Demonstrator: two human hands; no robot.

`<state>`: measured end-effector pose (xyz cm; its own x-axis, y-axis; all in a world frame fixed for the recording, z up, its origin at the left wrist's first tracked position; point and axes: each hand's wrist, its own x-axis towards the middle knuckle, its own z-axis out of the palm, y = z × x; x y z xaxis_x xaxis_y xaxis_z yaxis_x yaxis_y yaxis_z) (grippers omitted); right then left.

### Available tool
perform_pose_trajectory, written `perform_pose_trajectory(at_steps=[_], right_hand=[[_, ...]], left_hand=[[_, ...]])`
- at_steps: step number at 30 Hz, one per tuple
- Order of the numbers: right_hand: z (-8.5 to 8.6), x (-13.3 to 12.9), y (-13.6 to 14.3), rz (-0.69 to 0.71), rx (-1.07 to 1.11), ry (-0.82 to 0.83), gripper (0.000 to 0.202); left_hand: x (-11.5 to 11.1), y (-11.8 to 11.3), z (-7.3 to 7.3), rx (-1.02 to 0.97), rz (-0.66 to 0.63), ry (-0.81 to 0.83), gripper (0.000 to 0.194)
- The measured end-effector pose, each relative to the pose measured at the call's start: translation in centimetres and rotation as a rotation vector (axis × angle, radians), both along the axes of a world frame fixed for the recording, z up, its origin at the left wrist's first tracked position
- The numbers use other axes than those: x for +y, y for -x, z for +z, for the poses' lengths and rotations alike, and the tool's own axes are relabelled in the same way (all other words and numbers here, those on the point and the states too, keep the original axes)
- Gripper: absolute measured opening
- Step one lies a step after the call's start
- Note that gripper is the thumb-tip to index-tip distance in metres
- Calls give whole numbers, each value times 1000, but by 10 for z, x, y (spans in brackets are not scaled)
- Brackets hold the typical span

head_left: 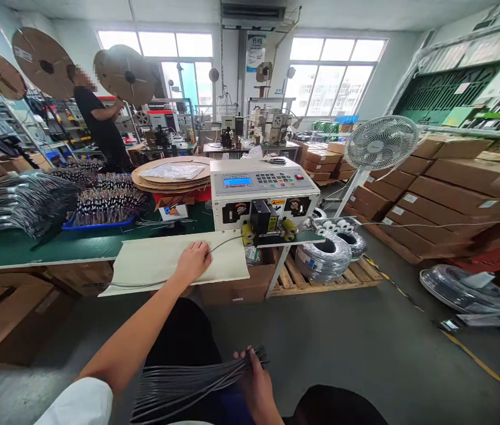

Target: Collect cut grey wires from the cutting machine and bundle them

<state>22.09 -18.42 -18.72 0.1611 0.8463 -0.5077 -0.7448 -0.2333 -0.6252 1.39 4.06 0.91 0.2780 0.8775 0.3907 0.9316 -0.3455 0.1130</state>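
My left hand (193, 261) lies on a cream sheet (143, 257) at the bench edge, fingers curled over a single grey cable (227, 241). That cable runs from the yellow rollers of a white wire-cutting machine (261, 192), under my palm, and off past the sheet's left side. Low over my lap, my right hand (256, 378) is closed round one end of a bundle of grey cables (188, 381). The bundle stretches leftward across my legs, its tips poking out beyond my fingers.
Heaped cables (23, 200) and a blue tray (99, 221) of wired parts occupy the left bench. Round cardboard discs (172, 171) sit beside the machine. A fan (381, 143), wrapped cable coils (324, 257) and stacked cartons (448, 195) stand rightward. A person (99, 118) stands back left.
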Motion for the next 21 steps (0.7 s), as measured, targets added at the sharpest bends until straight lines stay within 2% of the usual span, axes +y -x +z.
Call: perform_pose_trajectory(at_steps=[4,7,9,12,15,18,21], right_hand=[[7,-2,-2,6,89,32,31],[11,-2,-2,11,138,4,33],[14,-3,-1,0,171,-2,32],[20,-5,4,2,185,-2,34],[23,-6,9,-6,138,-10,34],[21,-8,11,-13,134,-22,34],[20,-11,10,16,143,-40,37]], left_hand=[[-23,21,6,18,61,24,12],[-64,32,-1,18,26,30,19],[-100,32,-16,19,-107,30,22],[-156,22,-48,27,-317,132,24],[-196,12,-79,46,-366,322,27],[-213,8,-98,67,-357,441,30],[-215,12,-104,78,-362,465,30]])
